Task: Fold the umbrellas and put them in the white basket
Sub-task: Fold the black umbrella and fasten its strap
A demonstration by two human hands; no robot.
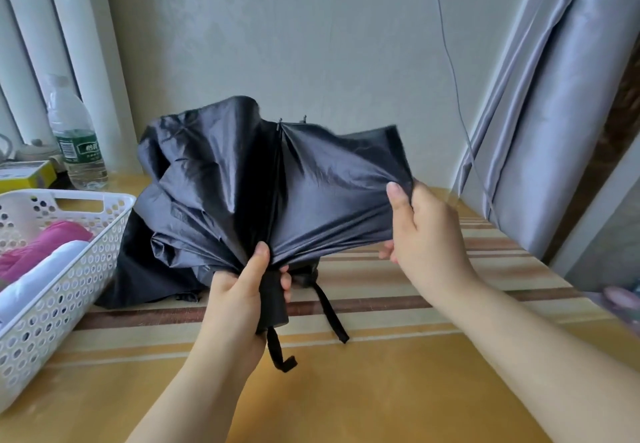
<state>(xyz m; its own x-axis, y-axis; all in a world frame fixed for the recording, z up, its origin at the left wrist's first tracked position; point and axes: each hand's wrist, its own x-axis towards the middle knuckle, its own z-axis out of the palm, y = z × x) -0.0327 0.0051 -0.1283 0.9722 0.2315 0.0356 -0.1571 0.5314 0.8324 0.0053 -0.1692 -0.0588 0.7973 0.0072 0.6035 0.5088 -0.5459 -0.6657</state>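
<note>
Above the table (381, 366) I am gripping the black umbrella (242, 179) by its handle with my left hand (239, 300) and pinching a canopy panel in my right hand (426, 231), risking a bent rib if I am tugging too hard.

A single head-worn wide-angle view looks forward and down from above the person's forearms. It faces a pale wall (311, 44) across the striped yellow surface (398, 373). The left hand (239, 300) and right hand (426, 231) sit near the lens at mid-frame, holding the black umbrella (263, 186). The white basket (59, 269) is cut off by the left edge and grey curtains (554, 130) bow along the right edge. No second view shares the scene.
</note>
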